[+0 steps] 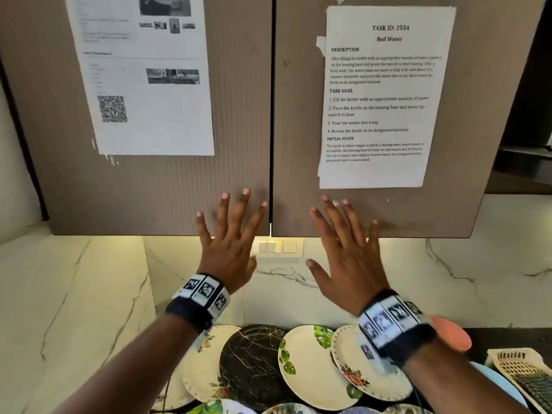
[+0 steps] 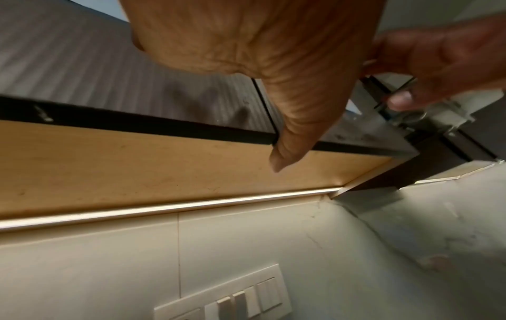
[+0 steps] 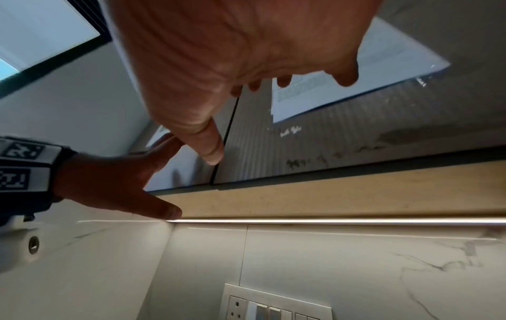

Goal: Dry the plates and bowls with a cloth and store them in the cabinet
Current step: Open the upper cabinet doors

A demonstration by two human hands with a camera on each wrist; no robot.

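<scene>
Both cabinet doors (image 1: 185, 186) closed; plates (image 1: 313, 366) spread on counter at 6 o'clock, none stored. Left hand (image 1: 230, 246) and right hand (image 1: 346, 252) splayed, empty, raised near door bottoms. Drying and storing apparently all left.

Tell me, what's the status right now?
Both hands open: left hand and right hand spread before the cabinet doors. Doors look closed. Plates wait on the counter below.

Hidden, cropped or unreadable items

Left sheet (image 1: 143, 70) above the left hand (image 1: 230, 249) fingertips: text too blurred to read, top cut by frame edge. Plates (image 1: 313, 363) below both wrists: partly covered by forearms, nearest ones cropped at bottom edge. Rack (image 1: 525, 377) right of the right hand (image 1: 349, 255): cropped at corner. Whether fingertips touch the cabinet doors (image 1: 239, 115): cannot tell.
</scene>
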